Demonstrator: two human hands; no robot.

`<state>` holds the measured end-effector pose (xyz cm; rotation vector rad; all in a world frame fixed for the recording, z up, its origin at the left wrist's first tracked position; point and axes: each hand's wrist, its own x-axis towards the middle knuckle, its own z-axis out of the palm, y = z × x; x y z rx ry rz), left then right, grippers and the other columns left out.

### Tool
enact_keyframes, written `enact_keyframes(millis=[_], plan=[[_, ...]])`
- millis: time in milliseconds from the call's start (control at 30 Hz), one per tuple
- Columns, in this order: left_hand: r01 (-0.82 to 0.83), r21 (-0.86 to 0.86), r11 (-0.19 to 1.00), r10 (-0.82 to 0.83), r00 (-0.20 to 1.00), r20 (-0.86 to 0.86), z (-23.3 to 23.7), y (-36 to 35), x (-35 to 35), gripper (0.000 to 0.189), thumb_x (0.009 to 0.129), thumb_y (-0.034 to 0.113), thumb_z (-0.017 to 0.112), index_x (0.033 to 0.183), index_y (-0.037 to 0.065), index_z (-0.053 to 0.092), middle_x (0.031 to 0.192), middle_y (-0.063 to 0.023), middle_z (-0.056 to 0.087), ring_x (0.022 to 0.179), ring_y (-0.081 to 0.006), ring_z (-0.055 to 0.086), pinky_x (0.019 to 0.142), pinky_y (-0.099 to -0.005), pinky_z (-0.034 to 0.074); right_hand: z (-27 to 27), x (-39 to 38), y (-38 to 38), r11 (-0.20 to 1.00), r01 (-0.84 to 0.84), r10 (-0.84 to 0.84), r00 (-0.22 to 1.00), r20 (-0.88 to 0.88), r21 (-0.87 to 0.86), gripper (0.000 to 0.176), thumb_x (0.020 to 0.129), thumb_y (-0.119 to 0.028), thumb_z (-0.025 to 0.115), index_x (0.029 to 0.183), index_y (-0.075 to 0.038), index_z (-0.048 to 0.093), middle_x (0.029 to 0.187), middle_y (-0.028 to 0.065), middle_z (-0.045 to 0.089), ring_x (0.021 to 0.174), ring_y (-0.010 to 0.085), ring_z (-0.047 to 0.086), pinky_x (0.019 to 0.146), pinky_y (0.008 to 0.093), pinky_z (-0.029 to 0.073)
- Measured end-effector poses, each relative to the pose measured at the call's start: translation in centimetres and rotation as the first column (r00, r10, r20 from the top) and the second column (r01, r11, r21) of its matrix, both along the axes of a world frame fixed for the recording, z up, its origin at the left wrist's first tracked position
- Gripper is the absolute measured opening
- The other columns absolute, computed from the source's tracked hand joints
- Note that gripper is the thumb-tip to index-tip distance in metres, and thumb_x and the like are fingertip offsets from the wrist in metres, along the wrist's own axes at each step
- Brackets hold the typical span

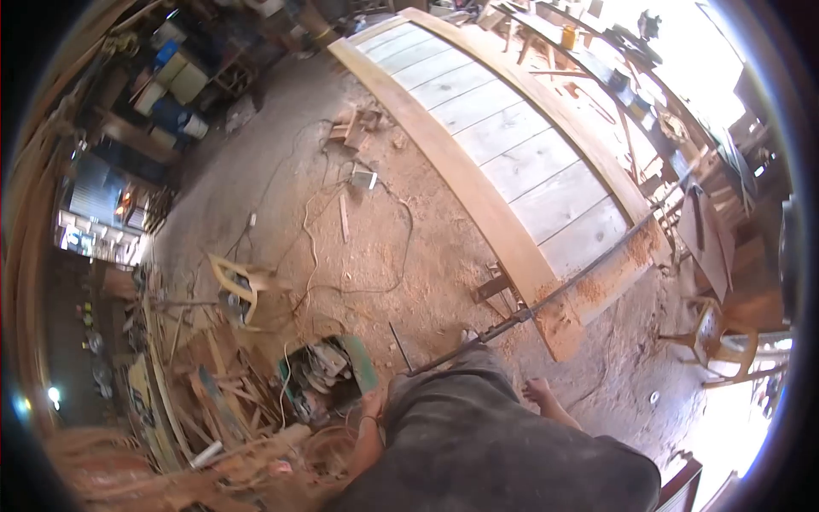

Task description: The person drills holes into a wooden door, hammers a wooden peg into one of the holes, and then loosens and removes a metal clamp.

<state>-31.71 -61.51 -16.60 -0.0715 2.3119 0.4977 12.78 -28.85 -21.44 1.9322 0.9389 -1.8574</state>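
My left hand [373,404] hangs beside my leg, close to a green bin [365,363] heaped with tools or scraps. Its fingers are too small and partly covered to read. On the other side, my right hand [537,392] hovers over the floor, fingers loosely bent and apart, with nothing seen in it. A long metal bar clamp [517,317] lies across the near end of a large wooden panel [512,230]. The panel has pale grey planks between lighter side rails. One end of the clamp reaches down past my legs, and neither hand visibly grips it.
Wood shavings, offcuts [350,128] and loose cables [409,235] litter the floor left of the panel. A yellowish chair [239,286] stands at left, and a wooden chair [712,337] at right. A cluttered workbench [597,72] runs behind the panel; scrap wood [222,392] piles up at lower left.
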Motion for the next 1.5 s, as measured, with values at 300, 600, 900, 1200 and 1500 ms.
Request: enact_keyframes(millis=[300,600,900,1200,1500], plan=[[0.45,0.313,0.836,-0.465,0.885,-0.029,2.5,15.2,-21.6,0.028,0.095,0.023,0.053,0.111,0.004,0.067,0.101,-0.013,0.069,0.097,-0.0228,0.065,0.087,-0.0341,0.05,4.8,-16.0,-0.8,0.742,0.597,-0.572,0.801,-0.177,0.303,0.032,0.093,-0.021,0.056,0.119,-0.004,0.064,0.086,0.0091,0.07,0.063,0.016,0.065,0.052,0.0274,0.049],[0.774,0.328,0.541,-0.836,0.537,0.114,1.0,20.8,-35.0,0.031,0.097,0.025,0.059,0.119,0.004,0.061,0.104,-0.0084,0.068,0.094,-0.0163,0.064,0.08,-0.0302,0.051,-4.6,-27.9,-23.5,0.514,0.55,-0.801,0.581,0.141,0.658,0.028,0.087,-0.018,0.059,0.104,0.0,0.071,0.086,0.0108,0.071,0.068,0.0175,0.069,0.052,0.0313,0.051],[0.878,0.341,-0.336,-0.938,-0.279,-0.207,7.0,31.9,-22.8,0.037,0.093,0.023,0.059,0.125,0.004,0.058,0.118,-0.0217,0.064,0.11,-0.0343,0.062,0.092,-0.0415,0.049,1.4,-39.4,-28.3,0.467,0.67,-0.878,0.428,0.214,0.577,0.061,0.077,-0.034,0.073,0.126,0.0,0.06,0.12,0.0215,0.063,0.111,0.0368,0.061,0.094,0.0463,0.048],[0.281,0.29,-0.915,-0.404,-0.665,-0.628,8.6,36.9,8.3,0.03,0.085,0.017,0.062,0.113,0.007,0.061,0.116,-0.0181,0.06,0.113,-0.0374,0.055,0.098,-0.0448,0.045,6.7,-47.0,-18.4,0.166,-0.166,-0.198,0.96,0.198,0.972,0.04,0.079,-0.033,0.073,0.111,-0.008,0.07,0.11,0.0114,0.066,0.112,0.0303,0.058,0.098,0.05,0.04],[-0.015,-0.018,-1.0,0.02,-0.951,-0.308,0.0,39.1,13.9,0.032,0.086,0.037,0.062,0.107,0.014,0.069,0.104,-0.0103,0.071,0.106,-0.0287,0.064,0.095,-0.0458,0.043,0.7,-51.9,-14.0,0.546,-0.18,-0.314,0.862,0.399,0.818,0.032,0.072,-0.044,0.073,0.076,-0.013,0.07,0.079,0.0044,0.066,0.091,0.0232,0.06,0.08,0.042,0.042]])
